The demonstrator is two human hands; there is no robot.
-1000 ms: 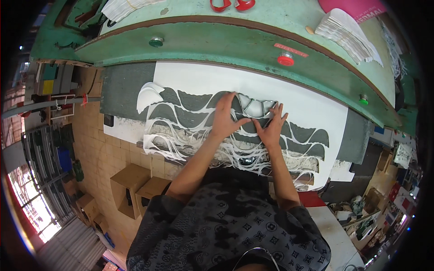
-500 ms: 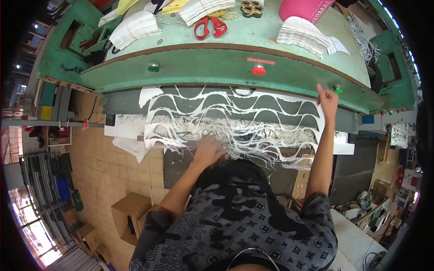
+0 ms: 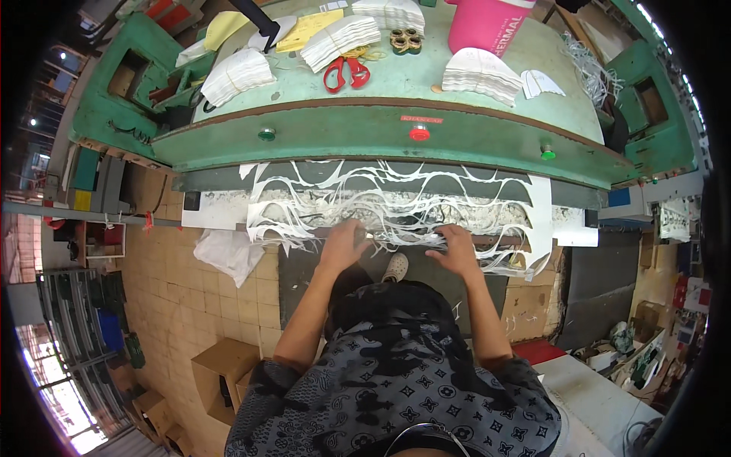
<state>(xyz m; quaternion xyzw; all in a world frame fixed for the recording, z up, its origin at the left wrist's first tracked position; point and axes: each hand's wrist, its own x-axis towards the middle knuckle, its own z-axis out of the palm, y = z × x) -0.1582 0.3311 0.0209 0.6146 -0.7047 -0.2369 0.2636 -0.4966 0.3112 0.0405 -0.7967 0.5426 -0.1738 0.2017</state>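
A white sheet [image 3: 539, 221] with rows of wavy cut-outs lies below the green press beam [image 3: 343, 141], and its thin strips tangle toward me. My left hand [image 3: 341, 247] is closed, fingers curled over these strips at the near edge, left of the middle. Across from it, my right hand [image 3: 458, 251] reaches to the same edge, thumb and fingers apart, close to the strips. Whether its fingertips touch them I cannot tell. On the beam are a green button [image 3: 266, 135], a red button [image 3: 419, 135] and another green button [image 3: 547, 153].
Above the beam, a green tabletop [image 3: 403, 82] bears stacks of white cut pieces [image 3: 481, 76], red-handled scissors [image 3: 346, 75], a small cluster of spools [image 3: 405, 42] and a pink container [image 3: 487, 27]. White plastic [image 3: 228, 255] hangs at the left. A cardboard box [image 3: 223, 373] stands on the tiled floor.
My right hand has come down from beside the right green button to the sheet's near edge. My left hand stays at the strips, slightly left. The view has tilted up a little.
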